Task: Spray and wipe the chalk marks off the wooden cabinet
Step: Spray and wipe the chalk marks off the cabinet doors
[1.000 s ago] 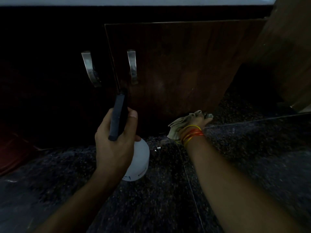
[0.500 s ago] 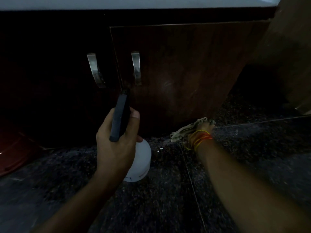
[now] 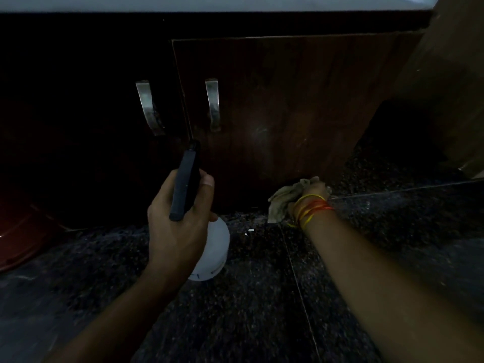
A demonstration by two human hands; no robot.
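Left hand (image 3: 180,226) still grips the spray bottle (image 3: 213,251); right hand (image 3: 313,193), clutching the cloth (image 3: 284,199), has dropped floorward.

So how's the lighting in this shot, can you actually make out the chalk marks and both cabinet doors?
Head view: very dim; the left door is nearly black, only its handle glinting. The right door shows wood grain and a faint pale smudge, too murky to call chalk. Wide-angle distortion bows the edges; the left hand and right hand read clearly.

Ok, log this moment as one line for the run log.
left hand: grips spray bottle, nozzle toward cabinet door | right hand: holds cloth at door's base | faint chalk marks visible
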